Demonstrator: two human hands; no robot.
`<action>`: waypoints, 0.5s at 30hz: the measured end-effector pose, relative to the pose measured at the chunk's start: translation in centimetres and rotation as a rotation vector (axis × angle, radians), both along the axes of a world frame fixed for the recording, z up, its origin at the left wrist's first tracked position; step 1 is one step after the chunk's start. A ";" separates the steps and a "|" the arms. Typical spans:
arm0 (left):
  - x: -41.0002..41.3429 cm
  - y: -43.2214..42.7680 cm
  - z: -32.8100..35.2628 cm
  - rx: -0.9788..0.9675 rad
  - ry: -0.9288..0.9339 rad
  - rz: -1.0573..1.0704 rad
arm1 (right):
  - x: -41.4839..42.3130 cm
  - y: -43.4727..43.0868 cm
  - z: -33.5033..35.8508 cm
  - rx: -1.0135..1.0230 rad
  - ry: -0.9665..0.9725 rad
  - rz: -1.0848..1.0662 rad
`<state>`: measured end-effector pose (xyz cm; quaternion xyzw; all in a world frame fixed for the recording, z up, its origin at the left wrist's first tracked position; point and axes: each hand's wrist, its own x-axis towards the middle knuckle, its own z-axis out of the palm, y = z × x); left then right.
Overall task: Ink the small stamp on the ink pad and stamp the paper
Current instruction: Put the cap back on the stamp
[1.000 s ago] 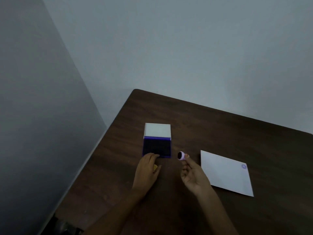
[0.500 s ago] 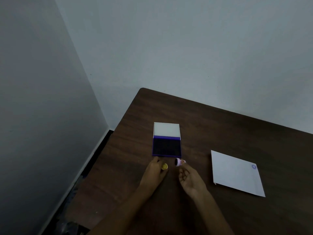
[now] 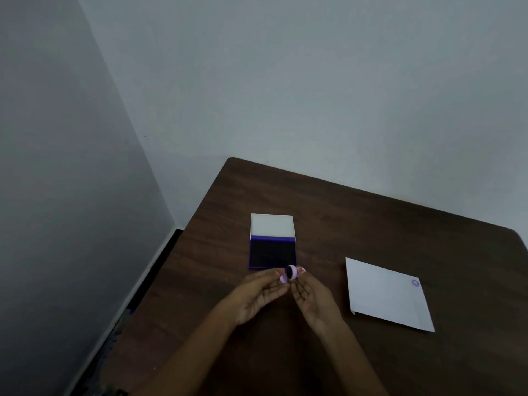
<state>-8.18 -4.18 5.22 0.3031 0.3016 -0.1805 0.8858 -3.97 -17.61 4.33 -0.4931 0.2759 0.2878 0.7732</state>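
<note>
Both hands, left hand [image 3: 257, 292] and right hand [image 3: 313, 295], pinch the small stamp [image 3: 290, 273] just beside the open ink pad [image 3: 273, 254], probably readying it for inking.

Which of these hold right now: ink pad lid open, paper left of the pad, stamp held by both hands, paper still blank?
1. The ink pad lies open. True.
2. The paper lies left of the pad. False: it lies to the right.
3. The left hand and right hand together hold the small stamp. True.
4. The paper is blank. False: a round purple mark sits near its far right corner.
</note>
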 end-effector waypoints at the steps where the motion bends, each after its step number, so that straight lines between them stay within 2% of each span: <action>1: 0.0 0.0 0.1 0.001 -0.009 -0.007 | 0.0 0.0 -0.1 -0.006 -0.027 0.002; 7: 0.3 -0.1 0.6 0.052 -0.043 0.014 | -0.3 -0.3 -0.1 -0.114 -0.174 0.121; 15: 1.2 0.1 0.7 0.150 -0.080 -0.042 | -0.1 0.0 0.2 -0.379 -0.363 0.252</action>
